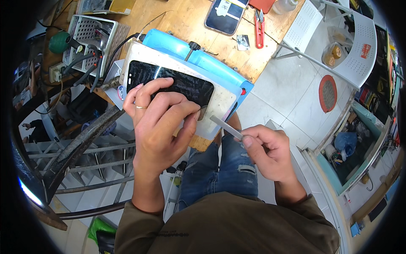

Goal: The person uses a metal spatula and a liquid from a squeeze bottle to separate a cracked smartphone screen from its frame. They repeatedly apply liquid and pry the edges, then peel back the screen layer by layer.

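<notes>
Cannot see part of the phone (188, 84) behind the left hand (160, 116), mid-frame, or the near end of the blade (226, 127) inside the right hand (269, 154). Cannot follow the bottle (284, 6), upper right, past the top edge.

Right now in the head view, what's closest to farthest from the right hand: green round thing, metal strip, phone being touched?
1. Metal strip, in the right hand.
2. Phone, under the left hand.
3. Green round thing, far left.

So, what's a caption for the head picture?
Left hand over a black-screened smartphone, right hand holding a flat metal strip.
</notes>
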Tool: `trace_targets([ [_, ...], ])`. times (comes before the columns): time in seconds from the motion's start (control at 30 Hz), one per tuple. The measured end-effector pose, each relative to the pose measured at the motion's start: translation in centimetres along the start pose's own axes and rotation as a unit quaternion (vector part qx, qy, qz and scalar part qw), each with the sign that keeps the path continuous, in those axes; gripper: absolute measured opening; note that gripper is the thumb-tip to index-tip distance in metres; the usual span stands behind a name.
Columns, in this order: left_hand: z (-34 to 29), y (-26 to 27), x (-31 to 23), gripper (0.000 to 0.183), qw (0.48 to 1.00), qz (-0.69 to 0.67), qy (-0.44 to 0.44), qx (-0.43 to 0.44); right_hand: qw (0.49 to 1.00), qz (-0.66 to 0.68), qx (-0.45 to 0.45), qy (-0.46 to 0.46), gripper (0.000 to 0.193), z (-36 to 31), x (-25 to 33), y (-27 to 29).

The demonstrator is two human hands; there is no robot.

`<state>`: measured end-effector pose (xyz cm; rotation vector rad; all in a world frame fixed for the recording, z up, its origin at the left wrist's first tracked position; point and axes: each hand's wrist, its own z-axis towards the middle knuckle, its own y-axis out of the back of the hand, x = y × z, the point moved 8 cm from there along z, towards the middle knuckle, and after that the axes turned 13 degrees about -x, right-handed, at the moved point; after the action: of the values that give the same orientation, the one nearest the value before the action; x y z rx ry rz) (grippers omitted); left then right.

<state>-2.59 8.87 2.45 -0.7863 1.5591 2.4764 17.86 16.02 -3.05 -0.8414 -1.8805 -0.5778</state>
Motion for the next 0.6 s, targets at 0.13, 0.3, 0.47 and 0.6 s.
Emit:
trace_targets([
  [0.13,-0.1,0.1,0.0,0.02,1.0,-0.004,0.003,-0.004,0.999,-0.009,-0.02,0.04,0.016,0.2,0.9,-1.0],
  [0.3,-0.2,0.1,0.0,0.02,1.0,-0.003,0.002,-0.007,0.998,-0.035,-0.034,0.03,0.011,0.5,1.3,-1.6],
  [0.47,-0.3,0.1,0.0,0.02,1.0,-0.003,0.002,-0.007,0.998,-0.032,-0.059,0.005,0.008,0.4,1.1,-1.7],
  [0.6,-0.3,0.1,0.0,0.021,1.0,-0.006,0.005,-0.004,0.997,-0.047,-0.068,0.005,0.008,0.2,0.9,-1.8],
])
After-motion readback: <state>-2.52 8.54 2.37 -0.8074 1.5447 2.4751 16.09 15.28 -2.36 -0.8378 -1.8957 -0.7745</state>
